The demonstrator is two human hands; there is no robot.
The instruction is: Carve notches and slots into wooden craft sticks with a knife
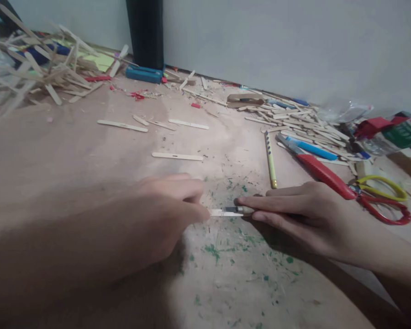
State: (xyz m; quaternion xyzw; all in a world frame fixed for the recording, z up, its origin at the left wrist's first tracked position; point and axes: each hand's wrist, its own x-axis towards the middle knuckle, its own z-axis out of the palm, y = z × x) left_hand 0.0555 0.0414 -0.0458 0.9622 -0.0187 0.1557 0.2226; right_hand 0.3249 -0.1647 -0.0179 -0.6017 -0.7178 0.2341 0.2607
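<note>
My left hand (pixel 173 205) is closed on the left end of a popsicle stick (pixel 217 213), pressing it down near the table top. My right hand (pixel 294 214) pinches a craft knife (pixel 241 209) by its handle close to the metal collar. The blade lies along the popsicle stick, pointing left toward my left fingertips. The stick's right end is hidden under the knife and my right fingers. Above my left hand lies another popsicle stick (pixel 177 156) with a dark slot in it. A pencil (pixel 270 160) lies just beyond my right hand.
Red-handled scissors (pixel 329 178) and a blue pen (pixel 311 148) lie at right beside a pile of popsicle sticks (pixel 291 119). A tangled stick heap (pixel 44 68) fills the back left. A blue stapler-like object (pixel 144 74) sits by a dark post (pixel 145 36) against the wall.
</note>
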